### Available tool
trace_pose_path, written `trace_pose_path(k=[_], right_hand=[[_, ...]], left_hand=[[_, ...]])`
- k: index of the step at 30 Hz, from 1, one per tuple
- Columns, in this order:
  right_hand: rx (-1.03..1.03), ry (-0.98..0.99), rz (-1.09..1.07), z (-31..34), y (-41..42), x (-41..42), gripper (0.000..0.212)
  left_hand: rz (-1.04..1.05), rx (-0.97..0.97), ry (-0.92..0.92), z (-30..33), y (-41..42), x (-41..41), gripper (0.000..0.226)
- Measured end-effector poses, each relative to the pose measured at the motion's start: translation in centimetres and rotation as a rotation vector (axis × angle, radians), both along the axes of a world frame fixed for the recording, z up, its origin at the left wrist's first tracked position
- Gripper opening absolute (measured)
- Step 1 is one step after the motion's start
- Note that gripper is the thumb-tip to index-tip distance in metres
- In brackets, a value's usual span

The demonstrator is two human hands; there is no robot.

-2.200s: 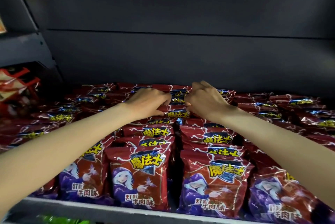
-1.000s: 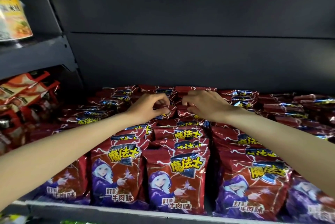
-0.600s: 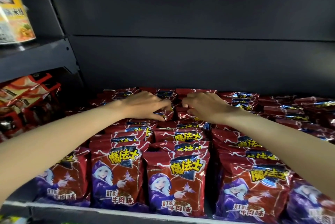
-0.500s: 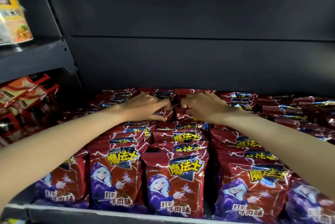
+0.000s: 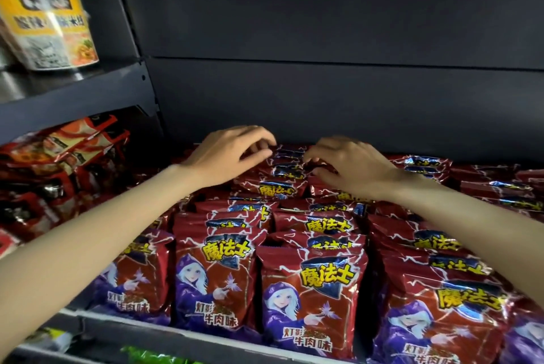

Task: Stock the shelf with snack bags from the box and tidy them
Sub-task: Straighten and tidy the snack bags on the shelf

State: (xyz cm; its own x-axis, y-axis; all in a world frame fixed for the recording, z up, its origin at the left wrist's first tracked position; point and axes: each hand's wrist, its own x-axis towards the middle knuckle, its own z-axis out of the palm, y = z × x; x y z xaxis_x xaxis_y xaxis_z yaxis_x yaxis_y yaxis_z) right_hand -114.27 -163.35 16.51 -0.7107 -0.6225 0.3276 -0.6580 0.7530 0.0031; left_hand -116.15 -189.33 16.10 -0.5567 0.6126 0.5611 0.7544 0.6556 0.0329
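Tidying step: left hand (image 5: 229, 154) and right hand (image 5: 350, 166), fingers curled, picked at far snack bags (image 5: 282, 163); firm hold unclear. Next: square that row upright on shelf (image 5: 188, 340).

- Premises: a retail shop, grocery or snack aisle; a stocked display unit fills the view
- Shelf (image 5: 206, 340): dark metal with a raised front lip; dark back panel (image 5: 323, 92) behind
- Snack bags (image 5: 312, 299): many identical red packs, faced forward in rows front to back
- Adjoining bay at left: upper shelf with noodle tubs (image 5: 53, 30); red packets (image 5: 67, 157) on the shelf below
- Same product repeated in bulk; consistent with goods on sale
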Motion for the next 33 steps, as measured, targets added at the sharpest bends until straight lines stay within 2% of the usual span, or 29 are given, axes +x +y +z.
trace_pose_path(k=[3, 7, 10, 15, 20, 23, 26, 30, 33], right_hand=[[-0.073, -0.038, 0.112, 0.3, -2.1, -0.4, 0.021], [0.070, -0.114, 0.039, -0.7, -5.1, -0.9, 0.028], [0.073, -0.134, -0.001, -1.6, -6.6, -1.4, 0.040], [0.010, -0.168, 0.013, -1.8, -8.7, -2.1, 0.034], [0.027, -0.078, 0.012, -1.8, -9.0, -2.1, 0.021], [0.031, -0.036, 0.034, -1.8, -8.3, -2.0, 0.020], [0.023, -0.034, 0.057, -1.7, -7.8, -2.1, 0.022], [0.051, -0.046, 0.084, -1.5, -8.0, -1.9, 0.023], [0.059, -0.055, 0.094, -1.3, -8.0, -1.9, 0.021]], left_hand=[[0.094, -0.044, -0.001, 0.8, -4.6, 0.8, 0.024], [0.252, -0.213, -0.284, -0.1, -9.6, 0.6, 0.012], [0.259, -0.301, -0.432, -1.3, -11.3, 0.4, 0.020], [0.261, -0.337, -0.416, -1.4, -11.1, 0.1, 0.032], [0.222, -0.468, -0.325, -1.5, -11.0, -0.3, 0.025], [0.164, -0.377, -0.286, -2.3, -10.6, 0.0, 0.028], [0.168, -0.200, -0.377, -3.2, -9.9, 0.4, 0.038], [0.136, -0.078, -0.502, -3.2, -10.0, 0.7, 0.043], [0.281, 0.001, -0.454, -2.4, -12.1, 0.3, 0.024]])
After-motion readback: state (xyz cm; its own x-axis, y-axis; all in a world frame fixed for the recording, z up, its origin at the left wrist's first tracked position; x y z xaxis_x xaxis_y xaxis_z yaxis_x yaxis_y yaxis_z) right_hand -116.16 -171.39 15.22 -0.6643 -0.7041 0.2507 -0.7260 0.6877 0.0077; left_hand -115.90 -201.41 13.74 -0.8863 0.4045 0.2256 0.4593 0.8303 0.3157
